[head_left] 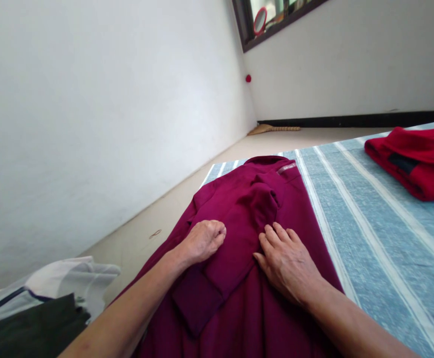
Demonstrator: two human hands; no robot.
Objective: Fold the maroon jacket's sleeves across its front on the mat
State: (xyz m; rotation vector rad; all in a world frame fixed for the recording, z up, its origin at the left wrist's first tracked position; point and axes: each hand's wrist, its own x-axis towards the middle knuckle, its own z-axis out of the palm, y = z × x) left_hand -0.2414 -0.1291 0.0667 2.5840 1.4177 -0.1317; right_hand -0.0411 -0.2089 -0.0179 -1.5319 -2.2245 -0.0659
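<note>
A maroon long-sleeved collared garment (239,199) lies on a blue-and-white striped bedsheet (369,248), with one sleeve folded across its front. My left hand (204,242) rests curled on that folded sleeve, and the sleeve's cuff (196,303) lies below it, towards me. My right hand (286,263) lies flat on the cloth, its fingertips against the sleeve's edge and its fingers slightly apart. Farther right on the sheet lies a folded red garment (410,159) with a black patch.
White walls (90,124) rise beyond a beige floor (157,209) left of the bed. A pile of white and dark clothes (48,293) lies at lower left. A broom (272,129) lies against the far wall, beneath a window (265,20) holding a round red-framed mirror.
</note>
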